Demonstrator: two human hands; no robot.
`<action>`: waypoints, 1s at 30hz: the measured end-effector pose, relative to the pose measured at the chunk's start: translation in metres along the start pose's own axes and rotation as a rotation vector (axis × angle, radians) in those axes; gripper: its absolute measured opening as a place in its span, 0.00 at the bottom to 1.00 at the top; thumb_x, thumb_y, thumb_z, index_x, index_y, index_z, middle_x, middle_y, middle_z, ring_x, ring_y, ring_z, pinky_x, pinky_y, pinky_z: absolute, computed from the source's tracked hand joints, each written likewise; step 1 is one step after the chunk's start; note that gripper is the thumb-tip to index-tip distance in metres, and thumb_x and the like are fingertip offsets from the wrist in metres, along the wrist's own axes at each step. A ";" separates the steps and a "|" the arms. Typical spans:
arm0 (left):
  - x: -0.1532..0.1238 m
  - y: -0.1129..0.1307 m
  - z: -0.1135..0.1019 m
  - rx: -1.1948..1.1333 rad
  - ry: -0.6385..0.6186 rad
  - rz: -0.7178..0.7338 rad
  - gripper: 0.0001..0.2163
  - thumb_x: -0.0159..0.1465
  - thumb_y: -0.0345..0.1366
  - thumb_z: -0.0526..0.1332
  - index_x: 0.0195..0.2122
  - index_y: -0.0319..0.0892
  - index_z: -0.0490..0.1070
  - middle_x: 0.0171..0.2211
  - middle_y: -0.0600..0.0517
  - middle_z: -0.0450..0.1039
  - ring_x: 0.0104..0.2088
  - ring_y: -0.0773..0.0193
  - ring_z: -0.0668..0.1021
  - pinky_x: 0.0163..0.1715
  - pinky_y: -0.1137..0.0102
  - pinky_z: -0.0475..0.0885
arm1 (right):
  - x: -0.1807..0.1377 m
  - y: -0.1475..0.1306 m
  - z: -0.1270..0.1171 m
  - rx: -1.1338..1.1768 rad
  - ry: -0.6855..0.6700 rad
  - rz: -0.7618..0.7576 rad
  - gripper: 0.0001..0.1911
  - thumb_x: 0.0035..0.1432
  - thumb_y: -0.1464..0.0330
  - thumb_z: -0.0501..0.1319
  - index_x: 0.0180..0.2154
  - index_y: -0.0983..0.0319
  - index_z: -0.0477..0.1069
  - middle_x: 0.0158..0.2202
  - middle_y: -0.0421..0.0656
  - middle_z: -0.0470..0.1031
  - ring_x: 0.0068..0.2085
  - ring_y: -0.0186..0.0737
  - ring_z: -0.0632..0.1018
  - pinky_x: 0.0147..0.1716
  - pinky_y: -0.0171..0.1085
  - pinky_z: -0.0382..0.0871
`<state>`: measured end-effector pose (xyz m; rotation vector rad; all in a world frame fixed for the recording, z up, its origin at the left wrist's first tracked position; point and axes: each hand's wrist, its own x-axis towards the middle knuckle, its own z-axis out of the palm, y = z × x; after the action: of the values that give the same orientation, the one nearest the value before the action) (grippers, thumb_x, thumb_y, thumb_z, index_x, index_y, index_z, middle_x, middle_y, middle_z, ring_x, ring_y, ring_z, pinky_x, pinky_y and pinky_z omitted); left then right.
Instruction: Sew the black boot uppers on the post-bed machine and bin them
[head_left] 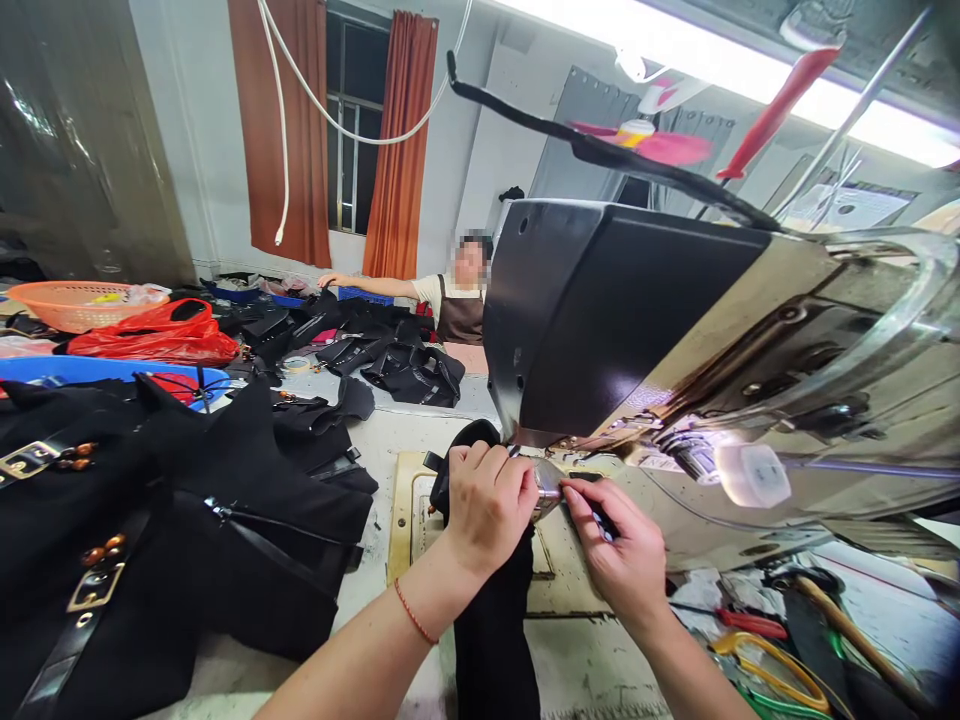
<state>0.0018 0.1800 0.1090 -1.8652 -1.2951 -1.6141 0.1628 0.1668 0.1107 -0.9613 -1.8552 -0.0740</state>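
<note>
A sewing machine (pixel 645 310) fills the right half of the view. My left hand (pixel 487 500) is closed over a piece of black fabric (pixel 491 630) that hangs off the table's front edge, pressing it at the needle area. My right hand (pixel 619 555) pinches a small dark tool (pixel 600 520) next to a shiny metal part (pixel 547 482) under the machine head. The needle itself is hidden behind my hands.
Black garments with gold buckles (pixel 150 530) are piled on the left. Beyond lie a blue tray (pixel 90 370), a red bag (pixel 157 335) and an orange basket (pixel 71 300). A person (pixel 457 300) sits at the far end. Scissors (pixel 772 665) lie at the lower right.
</note>
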 end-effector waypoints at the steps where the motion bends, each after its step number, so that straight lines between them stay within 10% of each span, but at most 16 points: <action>1: 0.000 0.000 0.000 0.000 0.001 0.002 0.07 0.60 0.27 0.60 0.25 0.43 0.71 0.22 0.54 0.68 0.28 0.62 0.69 0.32 0.66 0.58 | 0.000 0.000 0.000 0.001 -0.004 0.003 0.05 0.62 0.71 0.59 0.38 0.61 0.74 0.30 0.41 0.72 0.30 0.36 0.74 0.30 0.34 0.67; 30: -0.001 0.000 -0.002 -0.034 -0.078 -0.026 0.07 0.61 0.29 0.58 0.25 0.43 0.69 0.24 0.53 0.68 0.30 0.61 0.68 0.32 0.65 0.59 | 0.023 -0.006 0.005 0.008 -0.074 -0.103 0.07 0.61 0.72 0.60 0.41 0.61 0.74 0.29 0.41 0.73 0.29 0.35 0.75 0.30 0.34 0.69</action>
<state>0.0004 0.1783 0.1086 -1.9577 -1.3375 -1.6004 0.1513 0.1780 0.1286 -0.8732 -1.9707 -0.0941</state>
